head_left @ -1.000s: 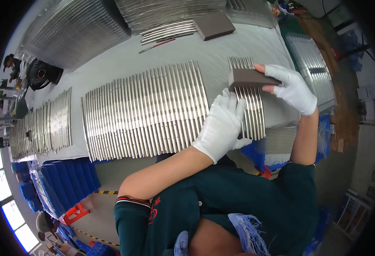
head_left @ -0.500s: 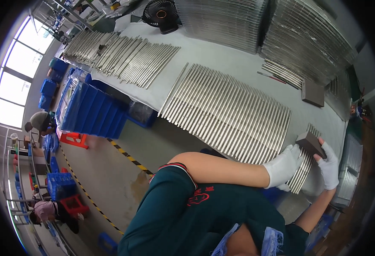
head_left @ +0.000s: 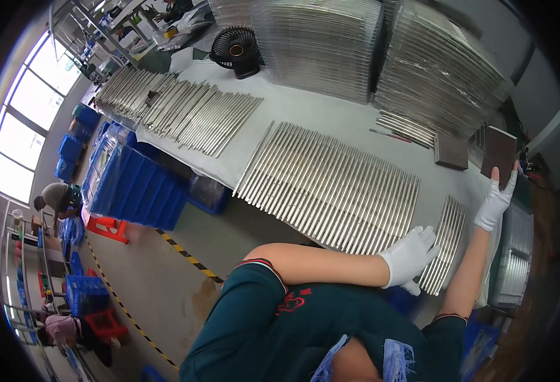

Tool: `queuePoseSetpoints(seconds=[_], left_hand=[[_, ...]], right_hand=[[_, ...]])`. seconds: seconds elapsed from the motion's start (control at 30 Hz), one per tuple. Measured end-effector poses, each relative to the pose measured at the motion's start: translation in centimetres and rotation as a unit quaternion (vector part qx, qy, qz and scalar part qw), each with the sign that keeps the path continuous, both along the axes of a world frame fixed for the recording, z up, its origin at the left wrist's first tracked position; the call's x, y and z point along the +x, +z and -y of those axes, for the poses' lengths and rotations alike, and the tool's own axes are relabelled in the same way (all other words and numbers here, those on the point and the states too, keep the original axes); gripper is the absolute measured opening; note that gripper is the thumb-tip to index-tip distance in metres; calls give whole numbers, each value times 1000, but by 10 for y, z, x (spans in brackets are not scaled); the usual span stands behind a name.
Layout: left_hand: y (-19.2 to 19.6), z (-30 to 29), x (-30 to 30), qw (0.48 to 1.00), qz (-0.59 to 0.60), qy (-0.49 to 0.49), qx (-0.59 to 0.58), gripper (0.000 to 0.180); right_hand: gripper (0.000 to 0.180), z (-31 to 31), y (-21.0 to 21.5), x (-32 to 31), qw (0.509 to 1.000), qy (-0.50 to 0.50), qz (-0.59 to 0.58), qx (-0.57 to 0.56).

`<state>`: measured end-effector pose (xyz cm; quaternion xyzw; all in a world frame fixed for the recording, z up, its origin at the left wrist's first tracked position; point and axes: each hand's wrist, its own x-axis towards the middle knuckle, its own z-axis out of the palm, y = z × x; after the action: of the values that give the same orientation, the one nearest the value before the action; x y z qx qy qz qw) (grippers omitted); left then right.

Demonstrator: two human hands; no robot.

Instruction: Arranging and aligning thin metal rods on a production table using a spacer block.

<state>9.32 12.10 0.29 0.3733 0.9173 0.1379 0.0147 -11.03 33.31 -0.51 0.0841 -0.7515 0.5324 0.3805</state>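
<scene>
Resting flat with fingers spread, the left hand (head_left: 409, 256) lies on a small row of metal rods (head_left: 444, 245) at the near edge of the white surface (head_left: 305, 108). The right hand (head_left: 496, 200) clamps its grip on a dark brown block (head_left: 499, 153), lifted above the surface's right end.

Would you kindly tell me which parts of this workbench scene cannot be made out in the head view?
- Left white-gloved hand: whatever lies under its palm on the small bundle of thin silvery metal rods is covered by the glove.
- Right white-gloved hand: its grip on the dark brown rectangular pad is hidden behind the pad.
- Table's near edge: blocked by the person's green sleeve.
</scene>
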Motion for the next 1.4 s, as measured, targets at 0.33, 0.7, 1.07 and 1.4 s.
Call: queuePoseSetpoints(seconds=[0.33,0.7,1.07,1.4], left_hand=[[-2,-16,-6,987,-7,-163,5,93],[19,45,12,990,23,-120,-74,95],[1,-44,-14,979,-3,-194,59,103],[6,4,4,987,26,-158,-4,101]], right_hand=[[62,-5,0,5,972,20,72,-221],[67,2,6,12,931,47,79,-353],[69,-4,9,12,898,99,77,-421],[53,-9,4,9,878,134,78,-453]])
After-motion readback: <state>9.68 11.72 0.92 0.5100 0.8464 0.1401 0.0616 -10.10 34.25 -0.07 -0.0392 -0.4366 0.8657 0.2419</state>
